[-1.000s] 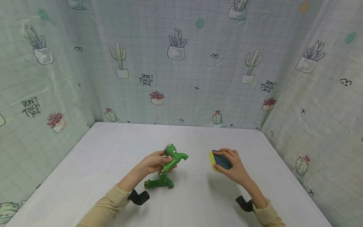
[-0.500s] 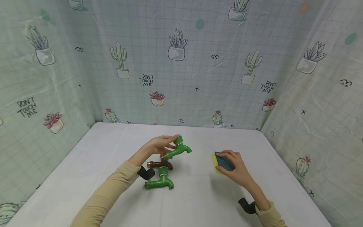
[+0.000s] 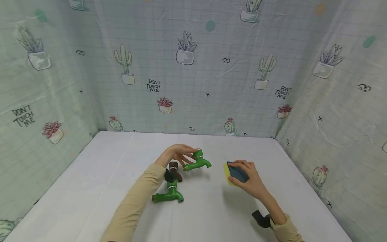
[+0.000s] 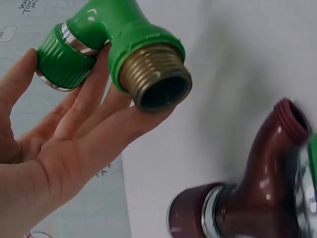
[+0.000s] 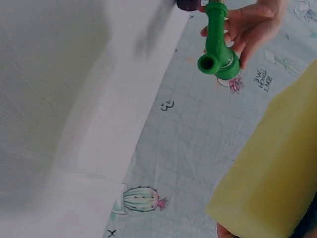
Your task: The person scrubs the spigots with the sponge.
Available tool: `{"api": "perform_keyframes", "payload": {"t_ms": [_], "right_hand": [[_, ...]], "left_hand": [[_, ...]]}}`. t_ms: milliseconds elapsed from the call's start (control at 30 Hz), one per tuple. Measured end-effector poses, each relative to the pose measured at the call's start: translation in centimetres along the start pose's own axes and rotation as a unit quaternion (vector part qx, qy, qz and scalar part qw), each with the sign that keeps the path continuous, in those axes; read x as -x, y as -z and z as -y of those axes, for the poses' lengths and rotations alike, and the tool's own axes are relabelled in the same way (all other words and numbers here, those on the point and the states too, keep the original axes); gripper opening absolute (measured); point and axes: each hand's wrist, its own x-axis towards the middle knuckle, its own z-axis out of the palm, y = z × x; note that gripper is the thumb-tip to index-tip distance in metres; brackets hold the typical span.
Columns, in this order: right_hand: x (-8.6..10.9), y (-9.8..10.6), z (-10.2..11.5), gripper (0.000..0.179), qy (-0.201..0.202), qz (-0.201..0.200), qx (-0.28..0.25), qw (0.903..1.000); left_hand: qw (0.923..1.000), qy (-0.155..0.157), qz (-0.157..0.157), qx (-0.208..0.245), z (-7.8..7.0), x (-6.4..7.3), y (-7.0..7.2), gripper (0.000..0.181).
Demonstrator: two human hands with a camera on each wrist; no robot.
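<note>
My left hand (image 3: 177, 153) holds a green tap (image 3: 199, 162) by its knob and threaded inlet end, spout pointing right. In the left wrist view the thumb is at the ribbed knob, and the fingers (image 4: 84, 106) lie along the brass thread (image 4: 156, 77). Below and left of that hand stands a dark brown tap (image 3: 173, 166), partly hidden by the wrist. A second green tap (image 3: 168, 196) stands on the table in front of it. On the right, my right hand (image 3: 254, 183) grips a yellow sponge (image 3: 226, 173) with a dark scouring side, between thumb and fingers.
The white table (image 3: 90, 188) is bounded by cactus-print cloth (image 3: 145, 111) at the back and both sides. A black wrist mount (image 3: 261, 219) juts out below the right wrist; another (image 3: 170, 176) overlaps the standing taps in the head view.
My left hand has carried the green tap rightward, away from the brown tap, and shifted its hold so the tilted tap is now more upright. The right hand with the sponge has barely moved.
</note>
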Motion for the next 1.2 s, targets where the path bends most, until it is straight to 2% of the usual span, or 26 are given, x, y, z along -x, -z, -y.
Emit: {"api": "perform_keyframes", "payload": {"t_ms": [167,567,733,1033,1200], "right_hand": [[-0.1,0.0,0.3,0.042,-0.007,0.003,0.000,1.0000],[-0.2,-0.3,0.6,0.042,-0.011,0.011,-0.012,0.9998],[-0.2,-0.3,0.4,0.042,-0.013,0.012,-0.013,0.9998],[-0.2,-0.3,0.4,0.042,-0.024,0.015,-0.016,0.9995],[-0.3,-0.4,0.3,0.042,-0.027,0.014,-0.013,0.9995]], "left_hand": [[0.9997,0.020,0.015,0.003,0.0,-1.4,-0.7,0.039],[0.9973,0.074,-0.002,0.001,1.3,-3.7,-1.8,0.035],[0.9967,0.081,-0.008,-0.006,1.6,-4.1,-2.3,0.037],[0.9935,0.094,-0.051,-0.041,1.3,-4.0,-3.3,0.038],[0.9929,0.082,-0.062,-0.060,1.1,-4.1,-3.6,0.053]]}}
